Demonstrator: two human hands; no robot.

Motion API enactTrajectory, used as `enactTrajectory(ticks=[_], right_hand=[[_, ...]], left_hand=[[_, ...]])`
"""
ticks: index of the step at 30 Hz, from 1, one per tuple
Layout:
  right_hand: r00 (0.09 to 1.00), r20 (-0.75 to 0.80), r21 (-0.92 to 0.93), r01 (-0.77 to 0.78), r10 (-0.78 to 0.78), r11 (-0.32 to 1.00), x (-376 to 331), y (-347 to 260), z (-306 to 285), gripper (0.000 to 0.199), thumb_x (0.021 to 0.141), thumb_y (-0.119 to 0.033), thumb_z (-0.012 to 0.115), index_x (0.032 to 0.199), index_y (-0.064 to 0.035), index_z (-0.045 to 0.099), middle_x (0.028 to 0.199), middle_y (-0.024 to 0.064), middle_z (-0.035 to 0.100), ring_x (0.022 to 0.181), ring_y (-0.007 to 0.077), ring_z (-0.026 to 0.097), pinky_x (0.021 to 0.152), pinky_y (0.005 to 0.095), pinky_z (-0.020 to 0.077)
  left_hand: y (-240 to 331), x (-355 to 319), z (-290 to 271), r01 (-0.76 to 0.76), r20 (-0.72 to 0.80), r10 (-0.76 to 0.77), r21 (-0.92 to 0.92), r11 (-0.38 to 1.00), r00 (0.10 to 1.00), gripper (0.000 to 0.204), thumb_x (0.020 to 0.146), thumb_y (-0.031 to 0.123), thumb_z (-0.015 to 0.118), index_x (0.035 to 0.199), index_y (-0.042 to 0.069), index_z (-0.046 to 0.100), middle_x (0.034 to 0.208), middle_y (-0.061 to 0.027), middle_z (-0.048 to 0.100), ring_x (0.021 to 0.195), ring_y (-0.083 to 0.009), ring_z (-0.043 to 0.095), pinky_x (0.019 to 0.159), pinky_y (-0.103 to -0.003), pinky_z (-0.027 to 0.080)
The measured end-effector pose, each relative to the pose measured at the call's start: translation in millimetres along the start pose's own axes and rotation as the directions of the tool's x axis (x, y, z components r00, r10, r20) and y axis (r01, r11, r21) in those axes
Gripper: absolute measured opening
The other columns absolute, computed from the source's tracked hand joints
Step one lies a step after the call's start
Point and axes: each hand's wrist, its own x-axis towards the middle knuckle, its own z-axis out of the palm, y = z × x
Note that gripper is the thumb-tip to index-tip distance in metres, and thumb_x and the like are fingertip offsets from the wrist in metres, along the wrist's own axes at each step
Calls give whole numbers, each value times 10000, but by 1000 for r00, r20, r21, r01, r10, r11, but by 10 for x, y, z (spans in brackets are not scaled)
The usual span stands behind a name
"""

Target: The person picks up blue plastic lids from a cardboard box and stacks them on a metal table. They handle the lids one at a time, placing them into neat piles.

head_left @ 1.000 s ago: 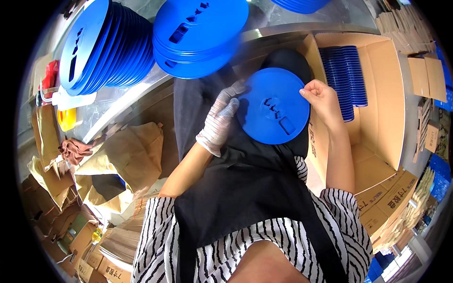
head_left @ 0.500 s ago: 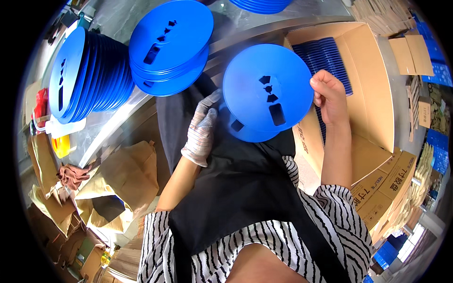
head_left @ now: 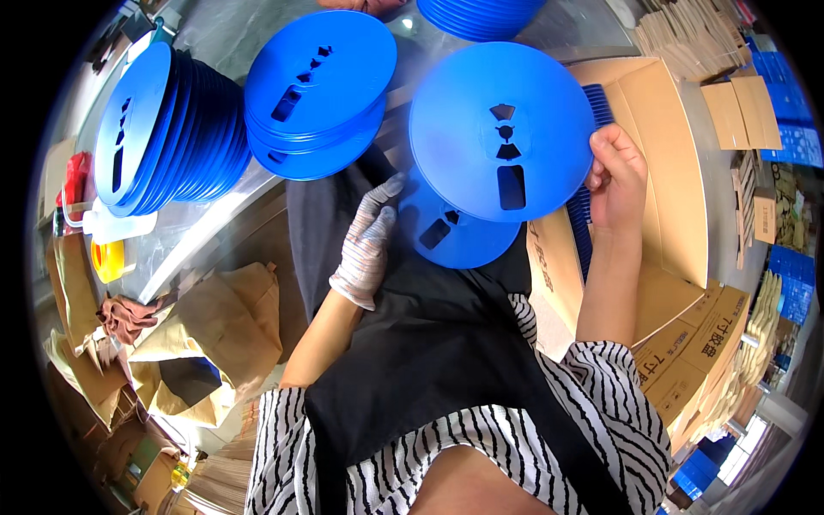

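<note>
Head view shows the right hand [head_left: 614, 176] pinching the upper blue disc [head_left: 502, 129] by its rim — lifted apart — while gloved left-hand fingers [head_left: 374, 225] lie open against the lower disc [head_left: 451, 233].

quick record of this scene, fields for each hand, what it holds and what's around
right hand: bare right hand grips the rim of a raised blue disc
left hand: gloved left hand touches the edge of a second blue disc lying on the black apron
ahead: flat stack of blue discs and a leaning row of discs on the metal table
right side: open cardboard box holding more discs
left side: crumpled brown paper bags
</note>
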Motion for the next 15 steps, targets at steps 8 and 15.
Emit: enactTrajectory(ticks=[8,15], right_hand=[[1000,-4,64,-21,22,998,72,131,253,140,851,-139,687,790,-74,579,597,-31,495,470,43,402,437,176,303],[996,56,167,-75,67,983,135,248,580,125,861,-118,677,815,-47,585,611,-23,489,489,47,411,442,178,298]], left_hand=[[53,-22,67,41,21,-38,-154,987,999,379,964,200,500,1313,53,488,1313,-75,522,1188,-176,485,1029,-333,372],[70,-24,66,69,53,-58,-231,970,997,375,974,184,510,1323,50,476,1329,-91,504,1203,-195,474,1058,-373,364]])
